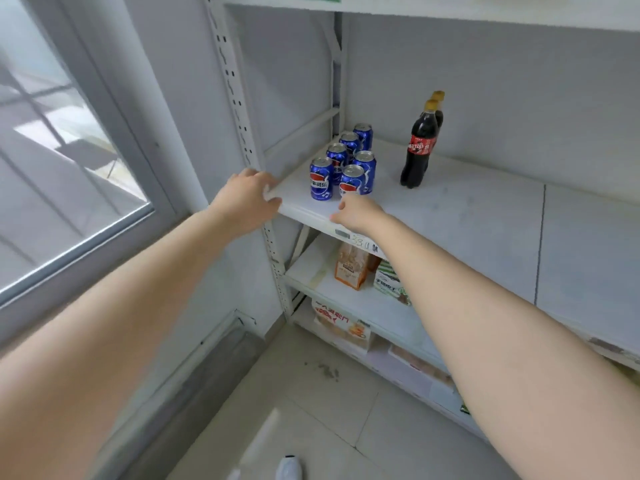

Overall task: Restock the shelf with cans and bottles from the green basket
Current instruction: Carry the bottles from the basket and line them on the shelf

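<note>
white metal shelf (pixel 467 216) standing beside a window (pixel 52 150), tiled floor (pixel 329 410) showing below; snack packs (pixel 351 268) sitting on the lower board. left hand (pixel 247 199) resting over the shelf's front left corner, fingers loosely spread, holding nothing. right hand (pixel 358 213) lying on the front edge, fingers relaxed and empty, tips just before the front can (pixel 352 181); contact unclear. six blue cans (pixel 343 161) standing upright in two rows at the left end, long axes vertical. two cola bottles (pixel 417 147) standing to their right, one behind the other, caps pointing up.

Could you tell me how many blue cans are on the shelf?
6. Four cans stand in a line running back at the left end of the shelf; two more stand just right of them. The rear ones overlap, so another could be hidden.
</note>
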